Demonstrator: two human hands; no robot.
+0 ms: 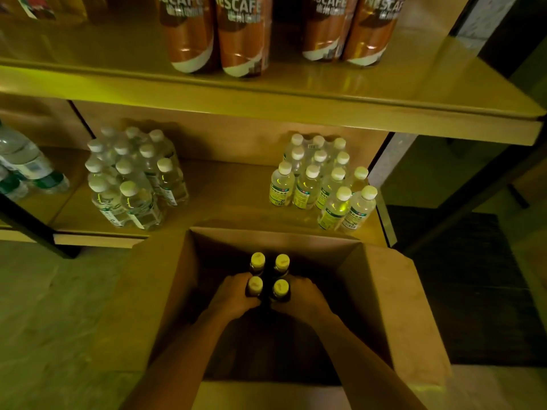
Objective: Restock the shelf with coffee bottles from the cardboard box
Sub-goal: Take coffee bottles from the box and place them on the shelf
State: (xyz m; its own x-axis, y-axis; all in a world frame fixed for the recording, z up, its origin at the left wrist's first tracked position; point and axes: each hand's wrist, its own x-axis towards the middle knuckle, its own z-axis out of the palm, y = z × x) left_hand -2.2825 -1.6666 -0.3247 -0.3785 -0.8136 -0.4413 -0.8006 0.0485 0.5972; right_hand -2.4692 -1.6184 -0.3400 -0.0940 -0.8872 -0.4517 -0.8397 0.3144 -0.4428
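An open cardboard box (393, 306) stands on the floor below the shelf. Inside it several dark coffee bottles with yellow caps (268, 275) stand upright in a tight square. My left hand (233, 294) wraps the near-left bottle from the left side. My right hand (305, 295) wraps the near-right bottle from the right side. Both forearms reach down into the box. On the upper shelf (296, 93) stand brown Nescafe coffee bottles (242, 34) in two pairs; their tops are cut off by the frame.
The lower shelf holds a shrink-wrapped pack of clear water bottles (133, 179) at the left and yellow-labelled drink bottles (322, 179) at the right, with a gap between them. More water bottles (26, 167) lie at the far left. A dark frame post (461, 202) stands on the right.
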